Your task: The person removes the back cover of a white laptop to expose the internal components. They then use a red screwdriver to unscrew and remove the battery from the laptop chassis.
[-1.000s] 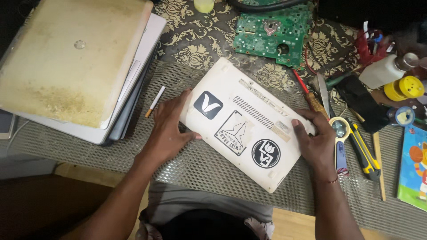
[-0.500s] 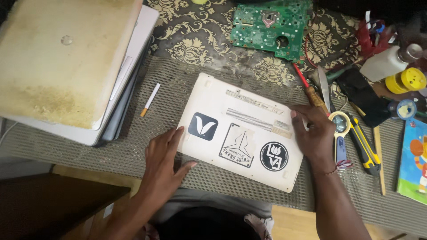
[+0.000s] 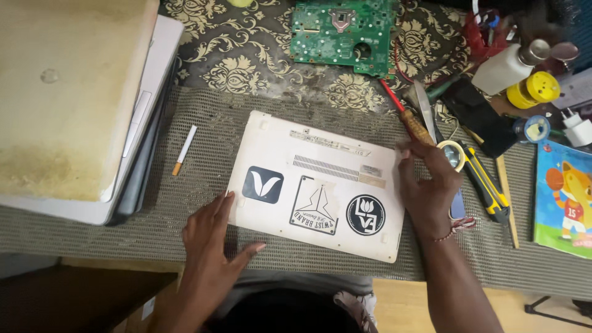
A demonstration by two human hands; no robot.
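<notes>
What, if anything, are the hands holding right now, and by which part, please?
Nothing is gripped. The left hand lies flat at the white laptop's lower left corner; the right hand rests on its right edge.

Cluttered worktop seen from above under soft, even light

A worktop (image 3: 259, 55) spans the view, covered on its far half by a dark cloth with a cream floral pattern (image 3: 246, 61) and on its near half by a grey-green woven mat (image 3: 154, 222). At the near left a dark brown wooden surface (image 3: 80, 296) sits below the worktop edge. At the near right lies a pale wood floor (image 3: 401, 308), where a thin black stand leg (image 3: 555, 305) shows.
</notes>
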